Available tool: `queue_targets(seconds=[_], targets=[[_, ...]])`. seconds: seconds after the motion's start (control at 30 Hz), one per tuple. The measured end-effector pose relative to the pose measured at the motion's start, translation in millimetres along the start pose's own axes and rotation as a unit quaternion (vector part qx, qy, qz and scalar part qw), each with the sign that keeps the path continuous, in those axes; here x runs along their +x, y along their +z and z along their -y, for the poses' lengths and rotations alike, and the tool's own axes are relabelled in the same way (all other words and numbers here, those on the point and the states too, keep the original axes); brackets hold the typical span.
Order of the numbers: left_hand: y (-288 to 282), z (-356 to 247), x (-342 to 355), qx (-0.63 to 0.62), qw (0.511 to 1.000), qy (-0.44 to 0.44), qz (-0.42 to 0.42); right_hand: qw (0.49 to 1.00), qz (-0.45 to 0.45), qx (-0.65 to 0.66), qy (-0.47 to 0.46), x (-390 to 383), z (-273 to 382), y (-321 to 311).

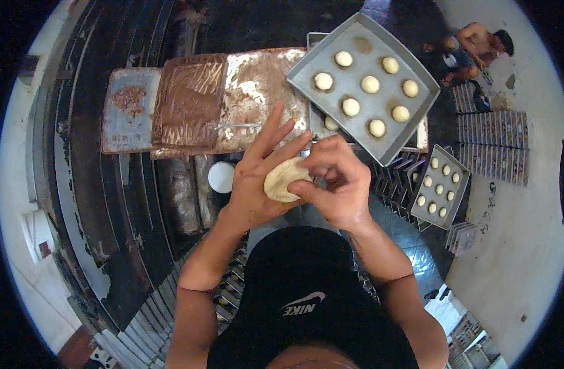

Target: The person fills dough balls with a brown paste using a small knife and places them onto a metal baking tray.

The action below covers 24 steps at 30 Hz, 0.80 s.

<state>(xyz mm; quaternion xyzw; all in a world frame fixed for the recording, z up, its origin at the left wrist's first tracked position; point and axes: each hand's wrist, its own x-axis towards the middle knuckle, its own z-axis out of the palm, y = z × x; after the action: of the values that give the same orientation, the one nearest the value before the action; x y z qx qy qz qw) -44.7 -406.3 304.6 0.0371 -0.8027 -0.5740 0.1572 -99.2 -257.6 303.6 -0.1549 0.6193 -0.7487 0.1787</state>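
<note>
A flattened round of pale dough [285, 181] rests on the palm of my left hand [248, 187], whose fingers stretch up and away. My right hand [346, 184] pinches the dough's right edge between thumb and fingers. Just beyond my right hand, a square metal tray [389, 147] sits at an angle, bearing several round dough balls [370, 84] spaced apart. Part of another dough ball [331, 123] shows beneath the tray's near edge. Beyond my left hand spreads a work board [266, 92] dusted with white flour.
On the board's left lies a brown, scored slab [188, 101], beside a pale tray [113, 138] with brown crumbs. A round white container [221, 177] stands left of my hands. To the right, another dough tray [441, 218] tops a metal rack [395, 184]. A person [475, 49] sits far right.
</note>
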Motion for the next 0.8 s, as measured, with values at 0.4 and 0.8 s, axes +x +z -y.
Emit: queue_targets(seconds=[0.4,0.8], targets=[[-0.9,-58.6,-54.3,-0.011,0.983,0.182,-0.002,0.990,-0.096,0.022,-0.105,-97.7,66.7,38.9],[-89.2,-53.2,-140.3,-0.076,0.962,0.212,0.156,0.957,-0.054,0.257,-0.123,-200.2,-19.7,150.1]])
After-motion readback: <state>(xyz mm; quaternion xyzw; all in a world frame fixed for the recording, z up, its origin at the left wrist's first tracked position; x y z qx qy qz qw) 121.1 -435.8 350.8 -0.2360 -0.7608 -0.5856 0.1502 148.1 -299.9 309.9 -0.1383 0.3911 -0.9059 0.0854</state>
